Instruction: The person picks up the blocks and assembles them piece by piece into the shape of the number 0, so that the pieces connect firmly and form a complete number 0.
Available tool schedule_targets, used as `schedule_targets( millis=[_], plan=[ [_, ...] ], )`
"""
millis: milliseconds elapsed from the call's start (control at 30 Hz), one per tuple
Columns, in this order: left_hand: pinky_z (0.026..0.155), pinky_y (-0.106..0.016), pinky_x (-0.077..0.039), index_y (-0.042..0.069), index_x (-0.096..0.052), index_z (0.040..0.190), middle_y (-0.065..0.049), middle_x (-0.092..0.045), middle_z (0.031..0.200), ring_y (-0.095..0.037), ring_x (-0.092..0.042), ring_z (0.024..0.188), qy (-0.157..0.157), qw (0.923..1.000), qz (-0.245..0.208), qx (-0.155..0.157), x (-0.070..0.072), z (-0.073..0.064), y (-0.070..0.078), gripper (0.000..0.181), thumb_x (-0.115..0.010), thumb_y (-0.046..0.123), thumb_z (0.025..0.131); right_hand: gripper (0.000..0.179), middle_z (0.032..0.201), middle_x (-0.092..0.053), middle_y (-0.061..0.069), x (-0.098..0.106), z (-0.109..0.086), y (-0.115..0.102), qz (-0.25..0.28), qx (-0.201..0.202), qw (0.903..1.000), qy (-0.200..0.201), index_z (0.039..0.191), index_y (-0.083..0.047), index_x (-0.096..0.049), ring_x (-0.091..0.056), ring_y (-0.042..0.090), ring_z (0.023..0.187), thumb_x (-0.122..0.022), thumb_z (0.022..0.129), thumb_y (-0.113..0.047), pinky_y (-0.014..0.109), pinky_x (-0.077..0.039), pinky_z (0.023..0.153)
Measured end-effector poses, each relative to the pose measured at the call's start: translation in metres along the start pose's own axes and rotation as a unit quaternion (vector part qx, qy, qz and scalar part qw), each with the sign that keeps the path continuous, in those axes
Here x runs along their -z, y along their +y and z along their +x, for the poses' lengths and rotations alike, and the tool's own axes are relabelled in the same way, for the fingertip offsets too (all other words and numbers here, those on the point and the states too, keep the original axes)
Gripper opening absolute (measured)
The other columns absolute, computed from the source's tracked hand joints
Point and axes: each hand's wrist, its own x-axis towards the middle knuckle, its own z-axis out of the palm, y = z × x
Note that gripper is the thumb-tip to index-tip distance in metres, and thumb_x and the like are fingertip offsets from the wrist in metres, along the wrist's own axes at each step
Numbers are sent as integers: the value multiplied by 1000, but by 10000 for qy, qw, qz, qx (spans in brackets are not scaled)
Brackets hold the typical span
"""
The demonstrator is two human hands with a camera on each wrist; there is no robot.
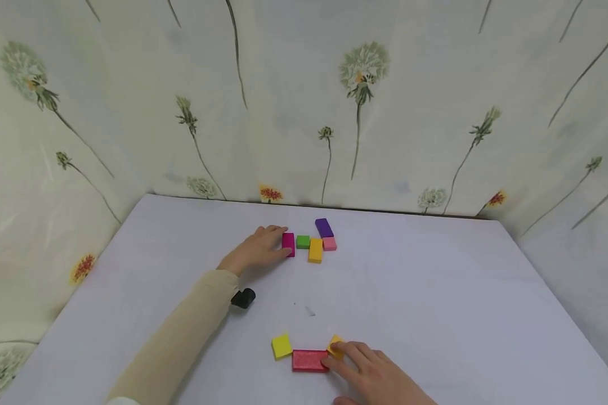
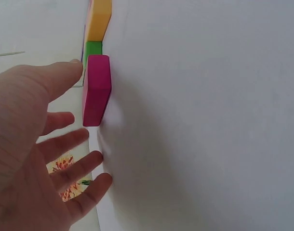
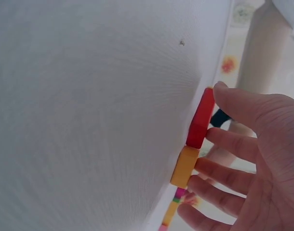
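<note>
Magenta block beside left hand, red block beside right hand, both hands unclenched.

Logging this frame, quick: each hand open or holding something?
Left hand: open, at the magenta block.
Right hand: open, at the red block and the orange block beside it.

The red block has smooth faces with a faint sheen; the magenta block and orange block look smooth and evenly coated, closer to satin, though wood or plastic cannot be told. The white surface is matt, with fine lines across it. The printed backdrop looks like soft cloth, slightly shiny in places. The sleeve is matt cloth.
</note>
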Motion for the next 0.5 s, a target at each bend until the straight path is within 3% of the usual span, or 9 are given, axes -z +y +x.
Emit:
schedule_targets(
  millis=[267, 500],
  plan=[
    [109, -48, -31, 8, -43, 147, -12, -44, 147, -33, -39, 133, 88, 9991, 355, -223, -3, 5, 4, 58, -57, 38, 99, 62, 132, -48, 1, 0, 0, 0, -195, 123, 9997, 106, 140, -23, -51, -49, 19, 113, -38, 95, -64, 38, -52, 85],
    [106, -42, -37, 5, -44, 146, -13, -49, 138, -29, -46, 123, 224, 9995, 137, -178, -2, 4, 5, 64, -65, 37, 95, 62, 133, -47, 0, 1, 0, 0, -146, 96, 9998, 49, 140, -24, -51, -48, 19, 114, -37, 95, -65, 37, -52, 85]
  ],
)
